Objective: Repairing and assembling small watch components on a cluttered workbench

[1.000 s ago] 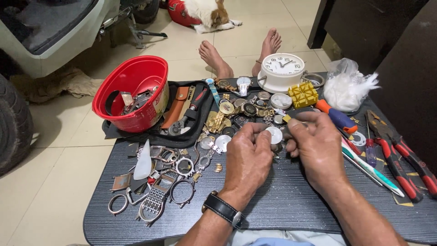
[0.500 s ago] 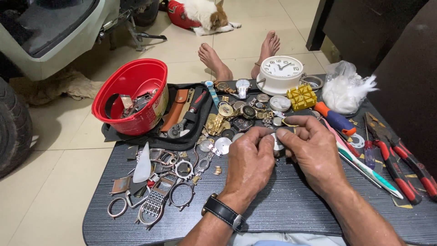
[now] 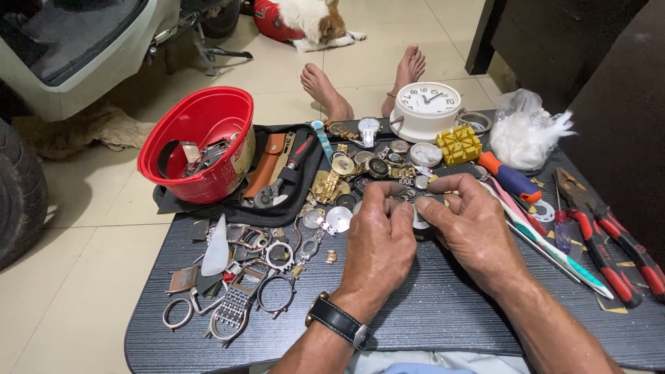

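Note:
My left hand (image 3: 379, 244), a black-strapped wristwatch on its wrist, and my right hand (image 3: 465, 228) meet over the middle of a dark tabletop (image 3: 443, 312). Both pinch a small round watch part (image 3: 420, 212) between fingertips; most of it is hidden by the fingers. Just beyond the hands lies a heap of watches and watch cases (image 3: 360, 170), gold and silver. Loose metal case rings and bracelet pieces (image 3: 246, 284) lie to the left of my left hand.
A red bowl (image 3: 201, 142) with parts stands at the back left beside a black tray (image 3: 277, 201). A white alarm clock (image 3: 429, 111), yellow block (image 3: 458, 144), plastic bag (image 3: 526, 131) and red-handled pliers (image 3: 603, 228) are at the right. Someone's bare feet (image 3: 367, 90) rest on the floor beyond.
Both hands stay pinched together on the small part, with slight finger shifts. The view has drifted a little; nothing on the table has moved.

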